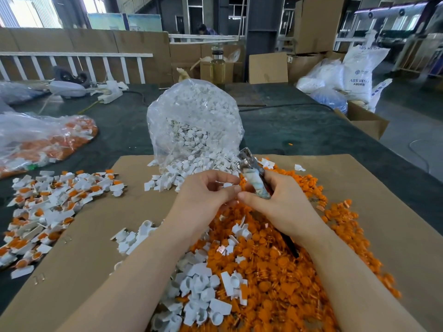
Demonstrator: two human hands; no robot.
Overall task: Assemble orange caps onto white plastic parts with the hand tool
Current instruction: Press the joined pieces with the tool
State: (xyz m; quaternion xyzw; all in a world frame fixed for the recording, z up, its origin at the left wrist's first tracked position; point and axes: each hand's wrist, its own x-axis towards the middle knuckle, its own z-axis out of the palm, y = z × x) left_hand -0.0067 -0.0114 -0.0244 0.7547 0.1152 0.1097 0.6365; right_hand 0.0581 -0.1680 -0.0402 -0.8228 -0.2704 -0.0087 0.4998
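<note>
While both hands meet above the pile, noted from largest to smallest. Dark surface carrying a cardboard sheet. Clear bag of white parts upright at the sheet's far edge, mouth spilled toward the hands. Second bag at far left, mixed orange and white. Heap of orange caps covering the sheet's right side, loose white parts lying on and beside it. Finished pieces spread at left, white with orange fitted.

Hand tool gripped in right hand, fingers wrapped round the handle, metal head pointing up and away, thumb extended toward the left. Left hand pinching one small white part between thumb and fingertips, just beside the tool. Cannot tell whether a cap already sits on that part.

Risks, judged: small part slipping from the fingertip pinch into the heap; cap seated crooked if pressed off-axis; left fingertips close to the tool head, so a pinch possible on squeezing.
</note>
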